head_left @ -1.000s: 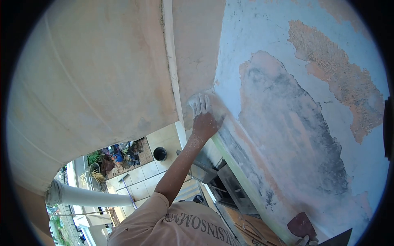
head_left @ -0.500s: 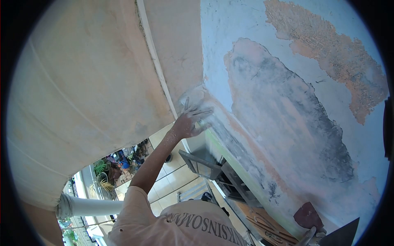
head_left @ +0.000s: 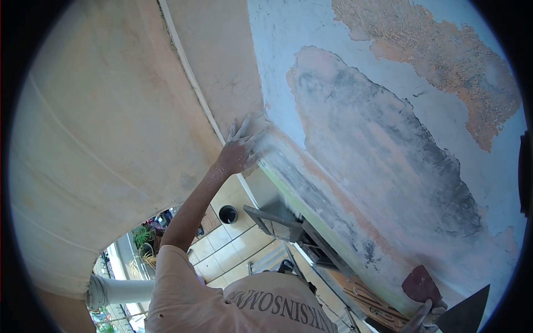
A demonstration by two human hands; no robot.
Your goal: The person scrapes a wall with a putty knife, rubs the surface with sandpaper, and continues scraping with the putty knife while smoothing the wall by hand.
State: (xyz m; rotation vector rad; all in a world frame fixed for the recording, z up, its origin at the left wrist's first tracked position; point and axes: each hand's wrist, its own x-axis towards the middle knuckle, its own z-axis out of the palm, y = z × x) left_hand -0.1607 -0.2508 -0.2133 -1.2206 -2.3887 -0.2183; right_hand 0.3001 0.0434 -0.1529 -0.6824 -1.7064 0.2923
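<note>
My left hand [head_left: 239,151] reaches up to the corner where the beige surface [head_left: 222,61] meets the pale blue wall [head_left: 277,72]. Its fingers are spread flat against the dusty band there, and white powder coats them. At the lower right, my right hand [head_left: 423,318], partly cut off by the frame's edge, grips a putty knife [head_left: 465,312] with a dark grey blade. Beside that blade a dark red flat piece [head_left: 420,284] sticks up from the same hand; whether it is a second scraper or sandpaper I cannot tell. A large grey-pink patch [head_left: 372,144] covers the wall above.
Rough, flaked plaster [head_left: 438,55] shows at the upper right. Below are open window shutters [head_left: 275,223], brown wooden scrollwork [head_left: 372,299], a ladder-like metal frame [head_left: 269,260] and a black bucket [head_left: 227,214] on the tiled floor [head_left: 219,238]. A white pipe [head_left: 125,293] runs at lower left.
My left hand has shifted up and left in view, towards the beige surface, with its fingers still spread. The camera view has moved slightly, bringing the whole bucket into sight. My right hand keeps its hold.
</note>
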